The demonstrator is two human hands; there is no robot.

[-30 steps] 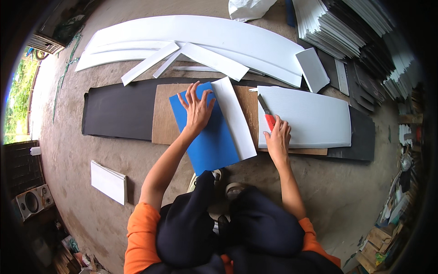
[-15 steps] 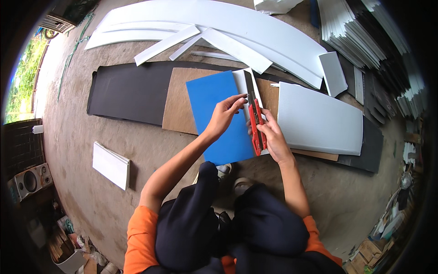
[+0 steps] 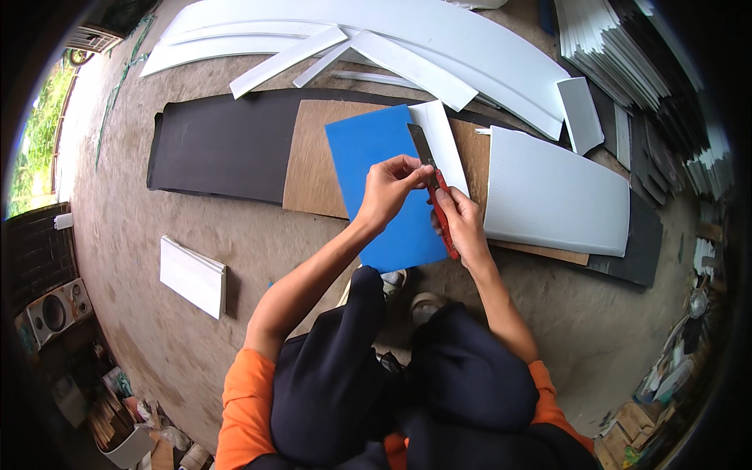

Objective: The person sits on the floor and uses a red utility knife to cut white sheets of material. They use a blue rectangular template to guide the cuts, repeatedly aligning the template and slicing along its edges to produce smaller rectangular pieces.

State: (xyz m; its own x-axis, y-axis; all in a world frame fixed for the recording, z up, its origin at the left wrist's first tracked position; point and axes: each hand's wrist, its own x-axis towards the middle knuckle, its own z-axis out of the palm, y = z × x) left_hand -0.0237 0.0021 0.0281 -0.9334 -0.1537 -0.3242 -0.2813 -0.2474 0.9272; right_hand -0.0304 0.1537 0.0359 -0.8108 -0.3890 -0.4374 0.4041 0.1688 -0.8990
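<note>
My right hand (image 3: 462, 223) is wrapped around the red handle of a utility knife (image 3: 443, 219), whose wide dark blade sticks out away from me. The fingers of my left hand (image 3: 389, 188) are closed in a pinch on the knife where blade and handle meet. Beneath both hands lies a blue sheet (image 3: 364, 141), with a white sheet (image 3: 440, 133) showing past its right edge. Both rest on a brown wooden board (image 3: 313, 157). The fingers partly cover the handle.
A long black sheet (image 3: 219, 149) lies under the board. On its right sits a white ribbed panel (image 3: 556, 192). White strips (image 3: 290, 61) and long white sheets (image 3: 235, 19) lie beyond. A white folded stack (image 3: 192, 276) is on the floor at left; stacked sheets (image 3: 607, 59) stand far right.
My left hand has come down onto the knife and now pinches it at the blade's base. The knife has turned, so its blade shows broader and tilts left.
</note>
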